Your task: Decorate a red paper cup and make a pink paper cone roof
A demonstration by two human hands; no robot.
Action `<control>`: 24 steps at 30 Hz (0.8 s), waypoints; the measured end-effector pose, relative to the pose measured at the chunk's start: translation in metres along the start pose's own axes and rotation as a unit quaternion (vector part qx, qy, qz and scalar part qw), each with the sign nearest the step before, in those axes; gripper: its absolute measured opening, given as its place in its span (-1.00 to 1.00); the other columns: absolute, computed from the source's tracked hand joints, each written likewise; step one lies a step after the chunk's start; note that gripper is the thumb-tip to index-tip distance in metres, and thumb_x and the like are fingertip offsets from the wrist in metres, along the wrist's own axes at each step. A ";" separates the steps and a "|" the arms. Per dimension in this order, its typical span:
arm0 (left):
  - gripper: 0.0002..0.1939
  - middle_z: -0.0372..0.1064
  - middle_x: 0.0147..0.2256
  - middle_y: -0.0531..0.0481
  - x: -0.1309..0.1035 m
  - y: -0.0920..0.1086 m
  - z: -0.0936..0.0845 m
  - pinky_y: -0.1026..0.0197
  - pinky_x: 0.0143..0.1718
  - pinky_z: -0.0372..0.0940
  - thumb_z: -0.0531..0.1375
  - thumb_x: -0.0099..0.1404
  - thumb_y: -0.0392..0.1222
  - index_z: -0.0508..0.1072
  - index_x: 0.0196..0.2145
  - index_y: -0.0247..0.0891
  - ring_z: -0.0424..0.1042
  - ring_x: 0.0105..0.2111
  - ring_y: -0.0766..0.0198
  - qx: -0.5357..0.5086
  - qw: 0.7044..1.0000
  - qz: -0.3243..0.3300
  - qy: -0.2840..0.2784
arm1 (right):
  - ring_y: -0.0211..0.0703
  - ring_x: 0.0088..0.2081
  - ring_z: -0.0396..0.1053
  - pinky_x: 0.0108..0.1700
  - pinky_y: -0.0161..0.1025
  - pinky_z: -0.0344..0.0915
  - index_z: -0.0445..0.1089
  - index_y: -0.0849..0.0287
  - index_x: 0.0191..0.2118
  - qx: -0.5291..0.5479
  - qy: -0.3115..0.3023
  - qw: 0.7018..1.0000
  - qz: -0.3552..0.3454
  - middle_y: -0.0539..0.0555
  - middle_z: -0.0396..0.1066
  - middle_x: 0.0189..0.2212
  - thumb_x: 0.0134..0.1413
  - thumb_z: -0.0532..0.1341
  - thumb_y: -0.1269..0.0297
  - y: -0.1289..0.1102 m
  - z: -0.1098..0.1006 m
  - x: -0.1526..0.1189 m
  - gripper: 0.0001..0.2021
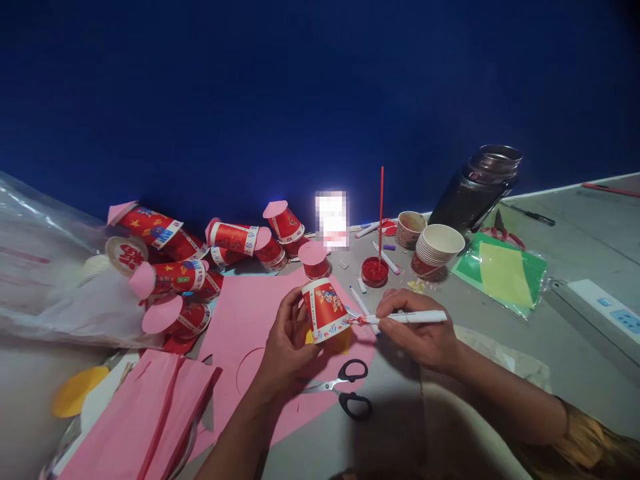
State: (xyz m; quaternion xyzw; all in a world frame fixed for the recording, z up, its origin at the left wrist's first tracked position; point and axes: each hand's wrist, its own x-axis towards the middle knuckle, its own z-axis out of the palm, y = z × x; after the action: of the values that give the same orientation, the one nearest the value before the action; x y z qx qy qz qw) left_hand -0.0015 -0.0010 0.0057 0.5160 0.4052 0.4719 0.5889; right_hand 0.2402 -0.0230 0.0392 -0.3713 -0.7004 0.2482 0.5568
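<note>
My left hand (287, 337) is closed round a red and white paper cup (325, 310), tilted, with a printed picture and small coloured marks along its white rim band. In my right hand (420, 333) is a white marker pen (407, 318), its red-stained tip at the cup's rim band. Under the cup lies a pink paper sheet (235, 313) with a circle outlined on it. Scissors (327, 385) with black handles rest partly on that sheet, below the cup. Just behind the held cup stands another red cup (316, 265) topped with pink paper.
Several red cups with pink paper tops (173, 277) crowd the left. Folded pink paper (135, 413) lies front left. Behind my right hand are a red paint pot (375, 272) with an upright stick, stacked paper cups (437, 250), and a dark flask (475, 190). A power strip (607, 310) lies far right.
</note>
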 end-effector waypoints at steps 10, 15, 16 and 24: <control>-0.11 0.28 0.27 -0.18 0.000 -0.003 -0.005 -0.01 0.19 0.37 0.50 0.00 -0.17 0.21 0.23 -0.03 0.29 0.31 -0.12 -0.042 0.999 -0.017 -0.010 | -0.24 -0.52 0.43 -0.46 -0.30 0.37 0.50 0.14 -0.12 0.024 0.046 0.996 0.069 0.02 0.56 -0.44 0.34 0.22 0.28 0.010 -0.001 -0.005 -0.88; -0.01 0.29 0.29 -0.16 -0.006 -0.002 -0.001 -0.13 0.15 0.40 0.52 -0.05 -0.07 0.20 0.28 0.03 0.38 0.23 -0.21 -0.093 0.993 -0.063 -0.026 | -0.09 -0.22 0.56 -0.19 -0.17 0.51 0.42 0.08 0.12 0.020 -0.042 0.994 0.100 0.17 0.59 -0.03 0.14 0.43 0.05 0.019 0.000 -0.003 -0.52; 0.02 0.31 0.28 -0.17 -0.008 -0.003 0.001 -0.17 0.13 0.42 0.52 -0.06 -0.05 0.18 0.30 0.03 0.42 0.20 -0.23 -0.106 0.991 -0.073 -0.039 | 0.02 -0.08 0.56 -0.08 -0.10 0.51 0.40 0.06 0.17 0.006 -0.064 0.992 0.107 0.20 0.55 0.07 -0.01 0.51 0.00 0.020 0.000 -0.002 -0.35; 0.09 0.33 0.27 -0.23 -0.013 -0.002 0.014 -0.12 -0.03 0.52 0.52 -0.06 -0.06 0.11 0.34 0.01 0.51 0.10 -0.23 -0.135 0.975 -0.132 -0.120 | 0.27 0.22 0.37 0.23 0.14 0.33 0.20 0.08 0.36 -0.039 -0.168 0.980 0.100 0.30 0.35 0.25 -0.27 0.59 -0.09 0.029 0.001 -0.005 0.06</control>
State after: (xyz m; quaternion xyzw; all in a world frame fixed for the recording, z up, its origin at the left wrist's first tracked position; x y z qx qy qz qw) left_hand 0.0095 -0.0170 0.0060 0.4269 0.3282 0.3750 0.7546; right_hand 0.2463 -0.0095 0.0143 -0.4137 -0.7524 0.3336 0.3891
